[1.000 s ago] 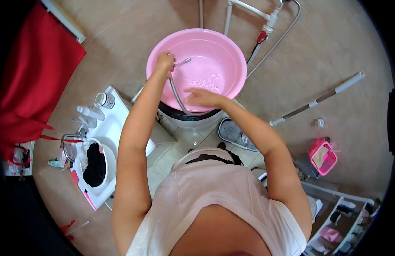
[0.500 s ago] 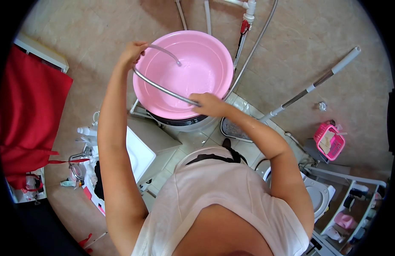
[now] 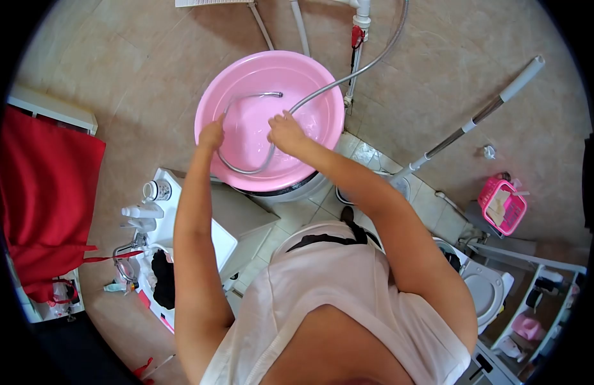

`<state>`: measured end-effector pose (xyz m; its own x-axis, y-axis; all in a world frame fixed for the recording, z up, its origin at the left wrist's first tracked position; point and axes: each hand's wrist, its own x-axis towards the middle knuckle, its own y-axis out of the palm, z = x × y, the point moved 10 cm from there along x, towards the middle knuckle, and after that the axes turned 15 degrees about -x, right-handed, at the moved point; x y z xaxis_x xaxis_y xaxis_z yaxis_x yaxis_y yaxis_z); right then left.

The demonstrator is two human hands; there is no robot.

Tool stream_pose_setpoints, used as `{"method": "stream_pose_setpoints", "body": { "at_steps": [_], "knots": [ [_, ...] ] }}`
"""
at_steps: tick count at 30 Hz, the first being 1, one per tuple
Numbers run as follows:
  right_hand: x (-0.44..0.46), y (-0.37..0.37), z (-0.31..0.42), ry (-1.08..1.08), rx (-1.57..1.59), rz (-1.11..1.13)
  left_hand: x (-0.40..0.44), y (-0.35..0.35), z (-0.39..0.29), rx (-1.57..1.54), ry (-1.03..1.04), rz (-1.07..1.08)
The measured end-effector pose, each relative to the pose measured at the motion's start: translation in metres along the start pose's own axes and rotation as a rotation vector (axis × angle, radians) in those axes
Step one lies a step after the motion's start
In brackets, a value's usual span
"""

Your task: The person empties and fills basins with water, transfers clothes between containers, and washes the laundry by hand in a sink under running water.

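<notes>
Our left hand [image 3: 212, 133] is closed on the shower hose [image 3: 335, 83] by the left rim of the pink basin [image 3: 271, 72]; our right, apart from it, grips farther along, over the basin. If our left slackens, the springy coil could flick its end over the rim. The hose looks silvery, ribbed, and loosely looped.

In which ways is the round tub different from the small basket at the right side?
The tub is wide and round; the basket is much smaller and nearer to rectangular. The tub is pale pink, the basket a brighter pink. The tub has part of the hose inside, while the basket holds something pale. Both are open at the top.
</notes>
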<state>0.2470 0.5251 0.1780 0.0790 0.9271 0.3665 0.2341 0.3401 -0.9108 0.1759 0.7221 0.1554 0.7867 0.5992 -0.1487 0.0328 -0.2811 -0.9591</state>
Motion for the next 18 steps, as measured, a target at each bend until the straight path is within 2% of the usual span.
{"method": "stream_pose_setpoints", "body": {
  "at_steps": [3, 4, 7, 9, 12, 15, 16, 18],
  "knots": [
    [-0.026, 0.077, 0.022, -0.084, -0.066, 0.39, 0.017, 0.071, 0.043, 0.213, -0.002, 0.086],
    [-0.039, 0.097, 0.022, -0.104, -0.057, 0.544, 0.011, 0.069, 0.035, 0.261, -0.023, 0.088],
    [-0.066, 0.123, 0.012, -0.094, -0.015, 0.714, -0.015, 0.069, 0.005, 0.355, -0.052, 0.084],
    [-0.065, 0.109, 0.003, -0.069, 0.048, 0.683, -0.024, 0.068, -0.012, 0.355, -0.026, 0.056],
    [-0.056, 0.065, -0.019, 0.025, 0.225, 0.544, -0.031, 0.087, -0.036, 0.178, -0.071, 0.25],
    [-0.062, 0.025, -0.044, 0.103, 0.299, 0.37, -0.026, 0.108, -0.055, -0.138, 0.065, 0.251],
    [-0.067, 0.015, -0.052, 0.125, 0.298, 0.314, -0.028, 0.11, -0.066, -0.233, 0.05, 0.28],
    [-0.082, -0.015, -0.071, 0.178, 0.359, 0.047, -0.038, 0.112, -0.096, -0.422, 0.022, 0.345]
  ]
}}
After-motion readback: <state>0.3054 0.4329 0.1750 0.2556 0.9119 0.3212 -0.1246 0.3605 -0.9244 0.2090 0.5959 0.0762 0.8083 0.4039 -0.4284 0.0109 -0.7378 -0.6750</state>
